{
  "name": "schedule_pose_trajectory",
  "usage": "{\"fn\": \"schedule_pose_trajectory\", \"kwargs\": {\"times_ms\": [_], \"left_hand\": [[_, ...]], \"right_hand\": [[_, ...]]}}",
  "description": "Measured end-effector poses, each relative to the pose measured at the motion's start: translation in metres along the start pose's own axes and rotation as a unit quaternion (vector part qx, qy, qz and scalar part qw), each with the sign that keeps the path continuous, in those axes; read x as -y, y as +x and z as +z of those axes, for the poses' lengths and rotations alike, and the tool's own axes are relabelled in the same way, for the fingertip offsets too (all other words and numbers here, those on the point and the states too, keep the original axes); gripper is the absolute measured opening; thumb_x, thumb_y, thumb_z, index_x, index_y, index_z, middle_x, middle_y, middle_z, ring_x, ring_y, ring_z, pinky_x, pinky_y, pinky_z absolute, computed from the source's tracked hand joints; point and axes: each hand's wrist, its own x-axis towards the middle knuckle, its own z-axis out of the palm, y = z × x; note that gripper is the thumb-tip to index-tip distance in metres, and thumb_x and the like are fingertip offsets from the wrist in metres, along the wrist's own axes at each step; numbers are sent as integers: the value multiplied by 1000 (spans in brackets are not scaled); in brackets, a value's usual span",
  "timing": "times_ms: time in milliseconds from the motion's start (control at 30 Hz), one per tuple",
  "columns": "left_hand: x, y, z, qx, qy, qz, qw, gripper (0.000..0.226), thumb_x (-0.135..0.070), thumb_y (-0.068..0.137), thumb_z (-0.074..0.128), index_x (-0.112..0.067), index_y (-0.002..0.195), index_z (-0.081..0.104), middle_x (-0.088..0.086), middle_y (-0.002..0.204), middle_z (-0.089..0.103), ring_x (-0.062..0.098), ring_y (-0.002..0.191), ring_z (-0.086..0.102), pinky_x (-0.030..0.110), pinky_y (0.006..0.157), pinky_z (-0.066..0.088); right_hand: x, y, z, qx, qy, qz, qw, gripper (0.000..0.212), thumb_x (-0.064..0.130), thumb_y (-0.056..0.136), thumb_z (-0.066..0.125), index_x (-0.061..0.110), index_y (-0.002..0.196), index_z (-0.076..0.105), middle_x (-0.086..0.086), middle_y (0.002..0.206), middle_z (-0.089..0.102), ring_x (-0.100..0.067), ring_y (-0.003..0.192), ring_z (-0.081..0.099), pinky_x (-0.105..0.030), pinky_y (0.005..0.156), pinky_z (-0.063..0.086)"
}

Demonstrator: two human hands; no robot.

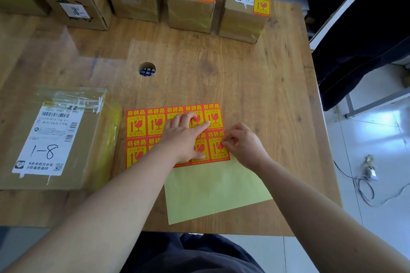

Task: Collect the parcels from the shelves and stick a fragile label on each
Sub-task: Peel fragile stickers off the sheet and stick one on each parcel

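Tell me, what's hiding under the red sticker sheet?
A pale yellow sheet pokes out from under the sticker sheet, lying on the wooden table. How far it reaches underneath is covered by the stickers and the left hand pressing on them.

You have bare table free between the far row of parcels and the label sheet. Parcel 1-8 blocks near left; cable hole left of centre.
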Motion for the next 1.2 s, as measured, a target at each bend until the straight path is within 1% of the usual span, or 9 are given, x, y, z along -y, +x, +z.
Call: {"fn": "schedule_pose_trajectory", "kwargs": {"times_ms": [67, 233, 400, 533, 667, 733, 1000, 1100, 1200], "left_hand": [[0, 0, 0, 0, -3, 0, 1000, 96, -62, 74, 67, -49, 147, 6, -4, 151, 5, 28, 139, 6, 46, 113, 12], [-1, 0, -1, 0, -3, 2, 1000, 96, -62, 74, 66, -48, 147, 7, -4, 152, 6, 28, 139, 6, 46, 114, 12], [-2, -1, -2, 3, -3, 1, 1000, 95, -62, 74, 66, -48, 147, 6, -3, 152, 5, 29, 139, 5, 46, 114, 12], [-1, -1, -2, 4, -4, 2, 1000, 95, -62, 74, 66, -49, 147, 6, -3, 152, 5, 29, 139, 5, 46, 113, 12], [-2, 0, -2, 7, 4, 0, 1000, 95, -62, 75, 65, -49, 147, 5, -3, 152, 4, 29, 139, 4, 46, 113, 11], [-2, 2, -4, 15, 24, 5, 1000, 95, -64, 75, 64, -49, 147, 4, -1, 151, 5, 29, 139, 4, 46, 112, 13], [-7, 6, -14, 32, 48, 0, 998, 98, -66, 71, 66, -50, 146, 5, 1, 149, 7, 30, 137, 8, 47, 110, 17], [-7, 5, -14, 30, 42, 0, 999, 98, -65, 71, 67, -50, 146, 6, 1, 149, 8, 30, 137, 9, 47, 110, 17], [-7, 5, -15, 30, 45, 0, 999, 99, -65, 70, 68, -49, 146, 6, 1, 148, 9, 29, 137, 9, 47, 110, 18]], "right_hand": [[0, -1, 0, -8, 6, 0, 1000, 11, 17, 82, 71, 15, 93, 72, 5, 97, 54, -10, 80, 60, -32, 79, 53], [3, 0, -5, -12, 23, -7, 1000, 36, 16, 81, 72, 22, 116, 66, 5, 99, 54, 0, 81, 57, -11, 74, 43], [0, -3, -1, -15, 4, -12, 1000, 25, 21, 83, 71, 16, 108, 70, 5, 101, 55, -6, 83, 60, -19, 76, 49], [-3, -6, 2, -29, 6, -19, 999, 24, 21, 83, 72, 16, 107, 70, 5, 102, 58, -6, 81, 60, -7, 72, 42], [-2, -7, 1, -29, 20, -25, 999, 34, 20, 84, 71, 20, 118, 66, 5, 103, 57, -6, 86, 61, -10, 76, 44], [-2, -6, -1, -23, 15, -27, 999, 36, 20, 84, 71, 20, 120, 65, 5, 104, 55, -4, 85, 59, -4, 75, 40], [-1, -3, -3, -9, 11, -30, 999, 32, 18, 84, 71, 18, 115, 67, 8, 99, 53, 0, 83, 57, 0, 70, 39], [-3, -2, -3, -8, 4, -19, 1000, 19, 18, 81, 73, 16, 99, 68, 8, 94, 54, -2, 77, 54, -5, 66, 39], [-2, 0, -6, -26, 42, 26, 998, 24, 17, 76, 75, 19, 96, 62, 8, 88, 59, -3, 72, 54, -16, 64, 42]]}}
